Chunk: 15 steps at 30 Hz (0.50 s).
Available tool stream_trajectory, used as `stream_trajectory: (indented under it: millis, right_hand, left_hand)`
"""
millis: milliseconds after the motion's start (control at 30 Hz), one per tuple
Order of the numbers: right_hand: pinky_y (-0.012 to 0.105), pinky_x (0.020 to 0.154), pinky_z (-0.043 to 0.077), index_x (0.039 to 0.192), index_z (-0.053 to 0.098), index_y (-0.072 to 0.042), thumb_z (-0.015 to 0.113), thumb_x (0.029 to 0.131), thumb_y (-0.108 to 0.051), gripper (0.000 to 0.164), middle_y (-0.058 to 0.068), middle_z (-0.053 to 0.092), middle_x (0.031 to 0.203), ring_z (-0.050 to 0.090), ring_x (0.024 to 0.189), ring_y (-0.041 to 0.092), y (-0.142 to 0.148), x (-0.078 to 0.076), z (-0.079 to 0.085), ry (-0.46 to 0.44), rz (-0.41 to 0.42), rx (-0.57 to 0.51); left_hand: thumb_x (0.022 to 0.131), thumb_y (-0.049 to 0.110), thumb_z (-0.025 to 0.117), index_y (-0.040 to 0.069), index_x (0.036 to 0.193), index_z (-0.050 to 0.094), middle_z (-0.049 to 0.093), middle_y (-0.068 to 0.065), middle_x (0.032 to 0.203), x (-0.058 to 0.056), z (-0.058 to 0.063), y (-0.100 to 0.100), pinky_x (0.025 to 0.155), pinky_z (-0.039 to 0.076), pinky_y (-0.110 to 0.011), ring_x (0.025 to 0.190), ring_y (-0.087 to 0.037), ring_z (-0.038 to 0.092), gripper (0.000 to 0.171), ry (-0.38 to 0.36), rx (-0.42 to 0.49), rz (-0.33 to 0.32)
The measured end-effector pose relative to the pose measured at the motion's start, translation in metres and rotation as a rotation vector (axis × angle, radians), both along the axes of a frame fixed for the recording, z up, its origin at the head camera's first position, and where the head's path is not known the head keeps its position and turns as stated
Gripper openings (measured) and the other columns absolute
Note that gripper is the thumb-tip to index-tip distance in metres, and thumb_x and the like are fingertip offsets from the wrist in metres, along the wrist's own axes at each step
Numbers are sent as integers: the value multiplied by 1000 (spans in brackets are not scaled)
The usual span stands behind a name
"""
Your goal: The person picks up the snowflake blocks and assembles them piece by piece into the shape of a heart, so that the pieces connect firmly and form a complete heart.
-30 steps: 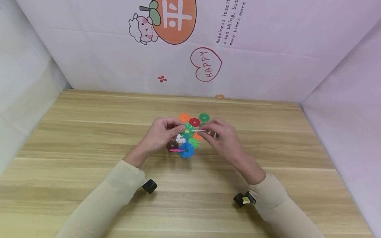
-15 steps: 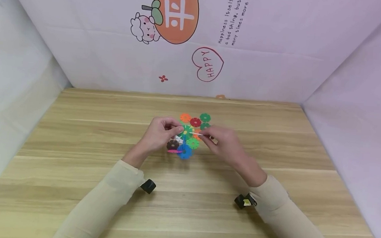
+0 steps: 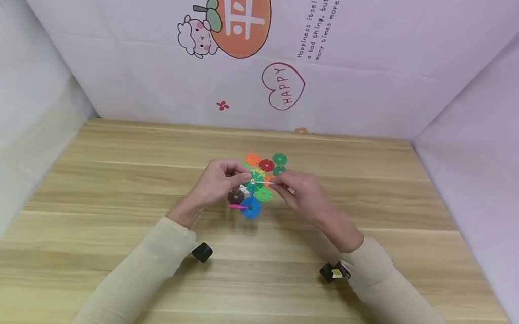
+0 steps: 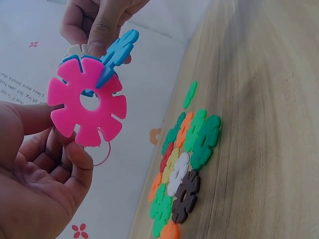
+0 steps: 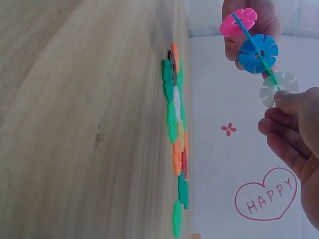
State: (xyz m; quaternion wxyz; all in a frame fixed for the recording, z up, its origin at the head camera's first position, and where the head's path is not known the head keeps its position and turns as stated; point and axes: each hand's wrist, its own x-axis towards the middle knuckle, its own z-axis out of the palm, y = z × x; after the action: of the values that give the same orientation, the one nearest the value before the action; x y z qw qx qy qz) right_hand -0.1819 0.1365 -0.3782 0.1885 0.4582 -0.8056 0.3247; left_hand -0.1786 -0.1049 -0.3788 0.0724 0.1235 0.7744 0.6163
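Note:
A joined chain of slotted plastic snowflake discs is held above the table between the hands. My left hand (image 3: 216,186) pinches it near the green disc (image 3: 256,176). A blue disc (image 3: 250,208) and a pink disc (image 4: 89,119) sit at its near end, with another blue disc (image 4: 118,52) set crosswise. My right hand (image 3: 307,196) pinches a white disc (image 5: 280,84) between thumb and fingers. Edge-on in the head view, the white disc meets the green one; whether their slots are engaged I cannot tell.
Loose snowflake discs lie on the wooden table (image 3: 250,283) under and behind the hands, among them a brown disc (image 4: 186,196), a red disc (image 3: 266,165) and an orange disc (image 3: 252,159). A printed white cloth (image 3: 361,88) rises at the back.
The white disc has moved left against the green disc, with my right hand bringing it. My left hand stays nearly in place while the chain has shifted slightly.

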Motion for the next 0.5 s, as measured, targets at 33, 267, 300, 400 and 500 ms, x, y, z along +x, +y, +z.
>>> stream_trajectory:
  millis: [33,267,300,400,500]
  right_hand:
    - [23,63,54,90,74,-4,80,85,-4,8,2,71,80,62,67,10,1,0,0,-11,-1,-5]
    - [24,63,55,95,76,-3,79,85,-1,11,4,73,85,64,70,11,4,-3,-3,-83,-22,-36]
    - [24,64,55,97,76,-3,79,85,-2,12,4,73,86,64,71,11,5,-4,-3,-99,-32,-30]
    - [26,65,56,102,75,-3,78,88,-6,15,3,73,91,65,74,12,10,-9,-4,-165,-91,-3]
    - [30,67,56,107,73,-4,76,91,-10,18,3,73,93,65,77,14,20,-18,-9,-273,-193,39]
  left_hand:
    - [97,9,68,-1,97,74,60,-21,80,0,0,0,52,38,-21,65,-24,48,12,-12,1,-5]
    - [95,15,72,3,105,75,66,-17,91,-1,2,-6,62,48,-29,77,-29,56,16,-122,-36,-71]
    - [95,15,72,2,107,75,67,-15,92,0,2,-7,65,51,-32,81,-31,58,18,-133,-46,-79]
    - [95,16,72,2,110,74,68,-11,94,0,1,-9,74,54,-41,88,-34,61,20,-153,-67,-88]
    - [96,15,70,1,111,73,66,-14,90,1,-2,-12,70,53,-38,83,-34,59,21,-158,-64,-69]
